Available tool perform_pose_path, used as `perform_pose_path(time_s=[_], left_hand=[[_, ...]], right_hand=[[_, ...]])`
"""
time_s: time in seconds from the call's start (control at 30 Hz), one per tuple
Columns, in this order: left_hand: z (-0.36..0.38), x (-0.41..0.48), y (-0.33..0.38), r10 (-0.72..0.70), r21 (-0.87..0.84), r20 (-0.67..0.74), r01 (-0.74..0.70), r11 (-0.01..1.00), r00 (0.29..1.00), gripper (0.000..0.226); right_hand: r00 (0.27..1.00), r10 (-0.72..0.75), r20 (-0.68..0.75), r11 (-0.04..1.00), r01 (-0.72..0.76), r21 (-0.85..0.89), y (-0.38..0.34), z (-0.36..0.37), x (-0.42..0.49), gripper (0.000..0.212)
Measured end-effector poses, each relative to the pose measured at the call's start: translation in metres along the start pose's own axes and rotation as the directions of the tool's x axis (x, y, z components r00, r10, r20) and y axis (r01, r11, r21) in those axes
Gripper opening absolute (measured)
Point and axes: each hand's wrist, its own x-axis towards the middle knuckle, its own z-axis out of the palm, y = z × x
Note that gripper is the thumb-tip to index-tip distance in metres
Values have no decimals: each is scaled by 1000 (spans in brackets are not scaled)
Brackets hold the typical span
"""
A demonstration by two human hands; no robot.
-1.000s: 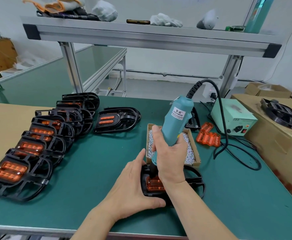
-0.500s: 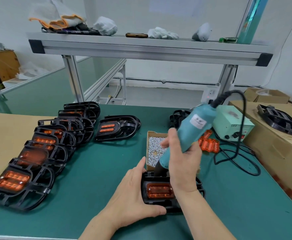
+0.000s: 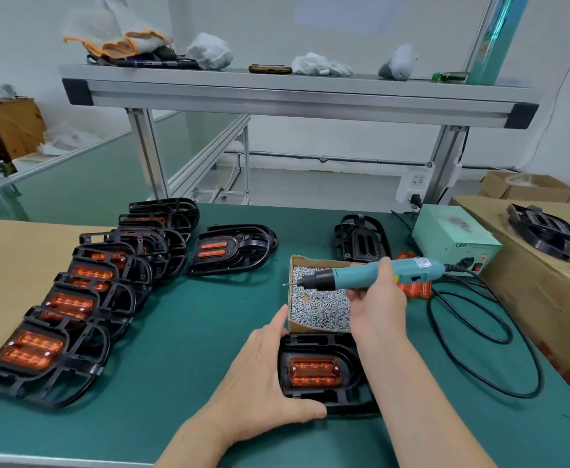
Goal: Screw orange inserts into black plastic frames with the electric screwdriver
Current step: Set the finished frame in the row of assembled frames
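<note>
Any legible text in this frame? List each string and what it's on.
"LED": front face of the pale green power box.
White label on the electric screwdriver: print too blurred to read.
Nothing else readable.

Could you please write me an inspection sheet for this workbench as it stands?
Surface: green mat, cardboard sheet at left.
Job's things: frame with orange insert near front edge; finished frames rowed left; screw box; spare inserts.
Clutter: gloves on shelf.
Hands: left hand braces frame corner, fingers straight; right hand grips electric screwdriver level over screw box.
Cables: black cord looped on mat at right.
Surroundings: cardboard boxes right.
</note>
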Motion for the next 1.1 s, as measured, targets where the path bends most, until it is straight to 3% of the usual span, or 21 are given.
perform_pose_path(time_s=[0.17, 0.43, 0.6, 0.67, 0.73, 0.8, 0.9, 1.0, 1.03, 1.07, 1.1], left_hand=[[0, -1, -1, -15, -6, 10, 15, 1000, 1000, 135], [-2, -3, 3, -10, 2, 20, 10, 1000, 1000, 132], [-3, -3, 3, -5, 7, 5, 5, 1000, 1000, 127], [-2, -3, 2, -11, -1, -5, 11, 1000, 1000, 124], [-2, -4, 3, -21, -8, -13, 21, 1000, 1000, 123], [-2, -5, 2, -33, -16, -17, 33, 999, 999, 123], [-2, -5, 0, -56, -38, -17, 55, 998, 998, 124], [-2, -5, -1, -83, -71, -10, 82, 994, 997, 124], [-3, -6, -1, -92, -84, -10, 91, 992, 996, 124], [-3, -5, -2, -101, -96, -10, 99, 990, 995, 124], [-3, -5, -2, -107, -105, -10, 106, 989, 994, 124]], right_hand=[[991, 126, -36, 990, -129, -65, 7, 10, 11, 23], [969, 245, -31, 967, -241, 83, 22, 16, 22, 27], [958, 282, 47, 940, -286, 184, 18, 10, 21, 37], [945, 317, 79, 927, -326, 184, 11, 4, 19, 29], [931, 338, 136, 911, -360, 198, 3, -4, 12, 6], [922, 355, 154, 915, -377, 147, -4, -13, 6, 12], [967, 191, 170, 981, -186, -47, -9, -32, -12, 41], [937, -48, 347, 924, 173, -341, -20, -48, -30, 38], [896, -62, 439, 874, 261, -410, -24, -54, -35, 36], [822, -77, 564, 751, 420, -509, -29, -60, -39, 36], [730, -23, 683, 556, 577, -599, -33, -69, -41, 41]])
